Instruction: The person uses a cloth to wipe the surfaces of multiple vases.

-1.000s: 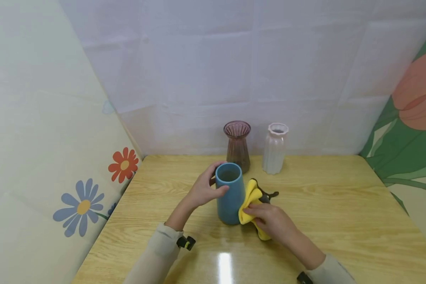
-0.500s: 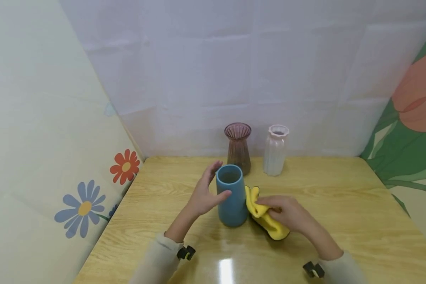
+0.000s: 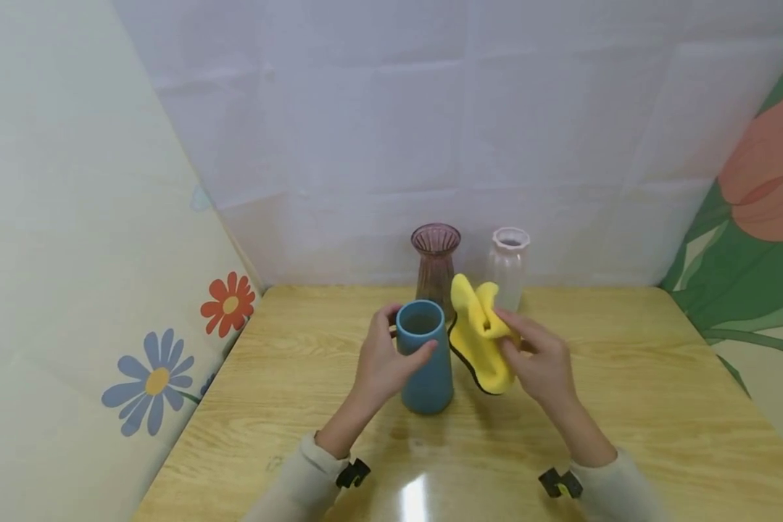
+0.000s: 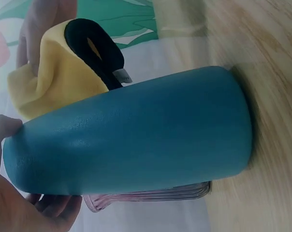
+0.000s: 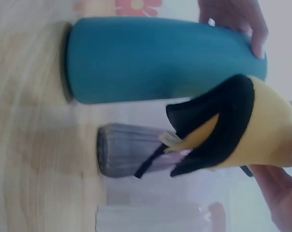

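A blue tapered vase (image 3: 427, 384) stands upright on the table, its round mouth facing up. My left hand (image 3: 380, 362) grips it near the rim, thumb across the front and fingertips round the far side. To the right of the vase, my right hand (image 3: 543, 357) pinches a folded yellow cloth (image 3: 470, 344) with a dark edge. In the left wrist view the cloth (image 4: 64, 79) overlaps the vase's upper part (image 4: 131, 135). The right wrist view shows the cloth's dark backing (image 5: 218, 130), a small tag and a thin dark loop hanging down.
Behind the blue vase is a purple ribbed glass vase (image 3: 436, 250). A white vase with a scalloped rim (image 3: 510, 268) stands to its right, partly hidden by the cloth. The wood-grain table (image 3: 307, 326) meets a pale cloth backdrop (image 3: 365, 145) at the back.
The right hand has lifted the cloth from low beside the blue vase up to about rim height. The left hand loosened briefly, then closed round the vase again. The vase stays in place.
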Tool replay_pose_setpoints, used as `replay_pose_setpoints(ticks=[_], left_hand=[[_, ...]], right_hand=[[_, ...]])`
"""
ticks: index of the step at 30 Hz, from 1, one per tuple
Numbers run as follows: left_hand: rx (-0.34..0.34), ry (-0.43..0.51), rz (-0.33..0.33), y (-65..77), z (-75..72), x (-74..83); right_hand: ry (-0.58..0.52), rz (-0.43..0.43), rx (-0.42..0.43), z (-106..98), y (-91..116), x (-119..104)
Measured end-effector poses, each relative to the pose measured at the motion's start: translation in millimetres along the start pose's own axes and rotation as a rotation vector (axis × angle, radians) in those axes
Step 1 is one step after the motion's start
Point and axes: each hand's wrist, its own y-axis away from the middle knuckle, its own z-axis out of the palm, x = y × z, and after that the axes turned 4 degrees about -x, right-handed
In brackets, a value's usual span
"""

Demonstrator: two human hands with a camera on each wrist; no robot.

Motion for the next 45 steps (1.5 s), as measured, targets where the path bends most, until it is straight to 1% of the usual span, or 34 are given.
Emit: replay_pose_setpoints(ticks=[3, 6, 10, 13, 17, 19, 24, 29, 31, 38, 45], left_hand=[[-0.023, -0.012, 0.023, -2.7, -3.4, -0.2], [-0.044, -0.001, 0.067, -6.2, -6.4, -2.9], [-0.082, 0.048, 0.126, -10.0, -10.3, -8.5], [-0.126, 0.083, 0.147, -13.4, -12.7, -14.1], [-0.190, 0.101, 0.153, -17.1, -18.3, -18.0], [-0.219, 0.104, 0.152, -18.1, -21.3, -18.2], [-0.261, 0.114, 0.150, -19.1, -25.1, -16.4], [-0.273, 0.113, 0.143, -19.2, -23.8, -16.7], [-0.276, 0.117, 0.144, -19.3, -23.8, -17.4], [-0.307, 0.128, 0.156, -20.9, -26.1, -20.0], [-0.332, 0.136, 0.166, -23.5, -26.9, -24.3]], right_hand=[[0.037, -0.078, 0.005, 10, 0, 1], [0.067, -0.130, -0.002, 19, 1, 4], [0.051, -0.167, -0.039, 29, 4, 4], [0.019, -0.177, -0.095, 33, 7, 2], [-0.024, -0.171, -0.179, 37, 11, -1], [-0.031, -0.172, -0.206, 38, 13, -3], [0.008, -0.206, -0.208, 41, 16, -8], [0.055, -0.223, -0.209, 42, 20, -7], [0.071, -0.223, -0.213, 43, 22, -7], [0.087, -0.168, -0.256, 42, 29, -8], [0.132, -0.205, -0.243, 42, 33, -5]])
